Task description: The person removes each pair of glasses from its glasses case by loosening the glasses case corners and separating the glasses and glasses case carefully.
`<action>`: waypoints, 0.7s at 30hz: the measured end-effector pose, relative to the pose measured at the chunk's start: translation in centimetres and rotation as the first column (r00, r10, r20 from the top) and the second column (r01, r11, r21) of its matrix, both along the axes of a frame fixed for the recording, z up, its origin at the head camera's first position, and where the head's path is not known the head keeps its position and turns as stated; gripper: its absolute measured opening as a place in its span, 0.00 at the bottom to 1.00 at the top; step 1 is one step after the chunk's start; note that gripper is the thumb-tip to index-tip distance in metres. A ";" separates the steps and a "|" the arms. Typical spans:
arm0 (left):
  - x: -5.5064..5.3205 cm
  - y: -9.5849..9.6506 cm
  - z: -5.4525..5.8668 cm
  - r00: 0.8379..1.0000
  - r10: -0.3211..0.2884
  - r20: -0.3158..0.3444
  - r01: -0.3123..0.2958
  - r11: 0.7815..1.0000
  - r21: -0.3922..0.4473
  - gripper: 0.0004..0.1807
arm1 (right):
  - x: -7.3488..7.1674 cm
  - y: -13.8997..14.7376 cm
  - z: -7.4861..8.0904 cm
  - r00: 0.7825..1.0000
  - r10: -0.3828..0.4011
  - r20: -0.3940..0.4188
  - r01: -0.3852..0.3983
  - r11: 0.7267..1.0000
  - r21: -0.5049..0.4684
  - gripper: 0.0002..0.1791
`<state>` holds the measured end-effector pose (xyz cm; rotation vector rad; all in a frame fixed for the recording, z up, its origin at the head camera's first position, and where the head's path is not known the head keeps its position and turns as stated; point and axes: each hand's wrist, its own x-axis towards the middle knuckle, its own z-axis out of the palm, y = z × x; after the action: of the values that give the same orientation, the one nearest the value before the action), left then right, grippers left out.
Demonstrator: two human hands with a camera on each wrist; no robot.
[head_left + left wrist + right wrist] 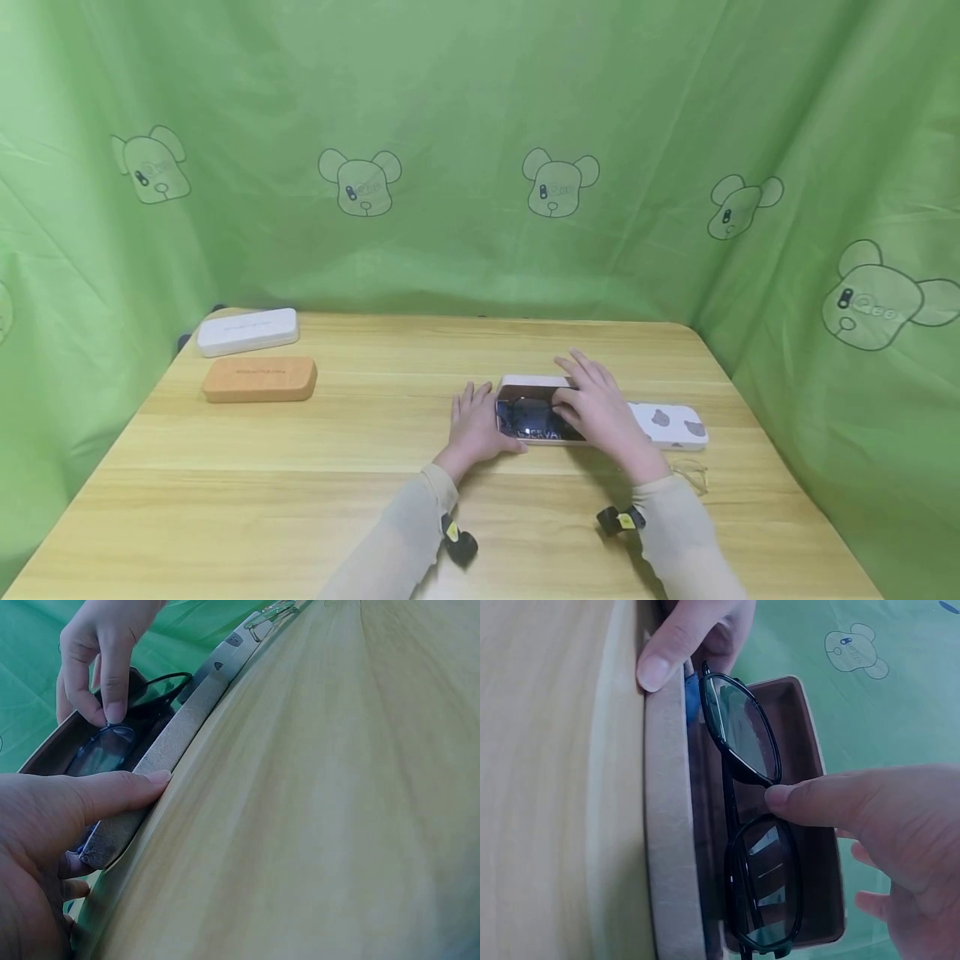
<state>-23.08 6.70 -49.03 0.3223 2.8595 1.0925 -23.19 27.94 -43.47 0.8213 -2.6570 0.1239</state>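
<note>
An opened, light-coloured glasses case [673, 825] with a dark lining lies on the table in front of me. My left hand [476, 429] holds its left end, thumb along the near wall and fingers round the end. Black-framed eyeglasses [763, 874] are at the case's opening, their lenses facing up in the right wrist view. At the nose bridge, my right hand [606, 417] pinches these eyeglasses. A blue patch of something [693, 699] shows inside the case near the left hand; its kind is unclear.
A white case with bear prints [667, 425] lies just right of the opened one. Thin-rimmed glasses [693, 477] sit nearer, by the right wrist. On the table's far left are an orange case [260, 381] and a white case [247, 331]. Green curtain [465, 250] surrounds the table.
</note>
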 end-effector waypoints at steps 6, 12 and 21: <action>0.0 0.0 0.0 1.000 0.001 0.002 -0.001 1.000 -0.003 0.57 | 0.2 0.1 0.5 1.000 -0.012 0.016 0.012 1.000 -0.005 0.06; 0.1 0.1 0.1 1.000 0.004 0.007 -0.004 1.000 -0.007 0.57 | 0.5 0.2 1.2 1.000 -0.010 0.028 0.010 1.000 -0.024 0.06; 0.1 0.0 0.1 1.000 0.000 0.004 0.000 1.000 0.000 0.57 | 0.9 0.3 2.0 1.000 -0.002 0.031 0.003 1.000 -0.024 0.06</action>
<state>-23.03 6.73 -48.94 0.3196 2.8560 1.0912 -22.30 28.22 -41.42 0.8144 -2.6799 0.1690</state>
